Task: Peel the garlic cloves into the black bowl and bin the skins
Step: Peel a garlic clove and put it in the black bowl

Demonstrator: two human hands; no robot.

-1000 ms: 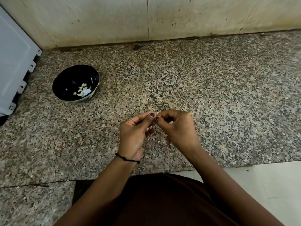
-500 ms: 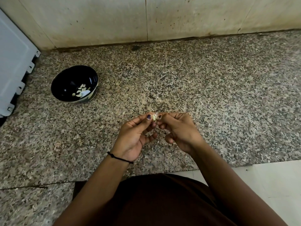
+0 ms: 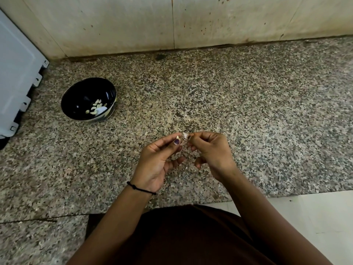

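My left hand (image 3: 156,159) pinches a small pale garlic clove (image 3: 177,137) between thumb and forefinger above the speckled granite counter (image 3: 248,121). My right hand (image 3: 210,152) is right beside it, its fingertips gripping a thin whitish piece of skin (image 3: 185,135) next to the clove. The two hands are a finger's width apart at the tips. A black bowl (image 3: 76,100) stands at the left of the counter, well away from both hands, with several peeled cloves (image 3: 96,108) lying in its bottom.
A white appliance panel (image 3: 17,73) leans at the far left beside the bowl. A stained tiled wall (image 3: 172,23) closes off the back of the counter. Pale floor tile (image 3: 315,217) shows at lower right, past the counter's front edge.
My fingertips were pressed together on the clove; now they have drawn slightly apart, with the clove in the left and the loosened skin in the right.
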